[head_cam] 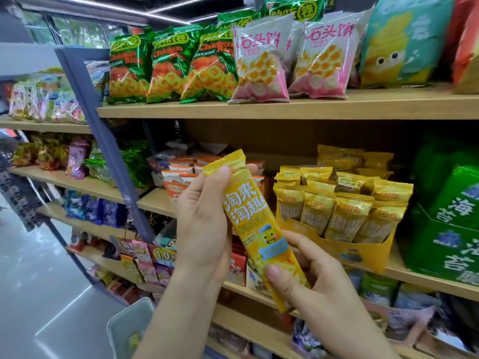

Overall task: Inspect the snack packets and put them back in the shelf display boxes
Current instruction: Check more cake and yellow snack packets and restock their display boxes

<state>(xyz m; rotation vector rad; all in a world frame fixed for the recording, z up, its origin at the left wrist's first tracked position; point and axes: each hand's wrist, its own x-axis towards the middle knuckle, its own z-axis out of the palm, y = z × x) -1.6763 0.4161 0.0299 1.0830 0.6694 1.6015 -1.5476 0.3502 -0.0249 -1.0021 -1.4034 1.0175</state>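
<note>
A long yellow snack packet (255, 224) is held up in front of the middle shelf, tilted with its top to the left. My left hand (204, 224) grips its upper part, thumb on the top seal. My right hand (311, 275) pinches its lower end, thumb on the front. To the right, a yellow display box (363, 252) on the shelf holds several matching yellow packets (344, 211) standing upright.
An orange-and-white display box (176, 189) of small packets sits behind my left hand. Green boxes (445, 229) stand at the right. Green and pink snack bags (259, 60) fill the upper shelf (285, 107). A pale basket (127, 330) sits on the floor below left.
</note>
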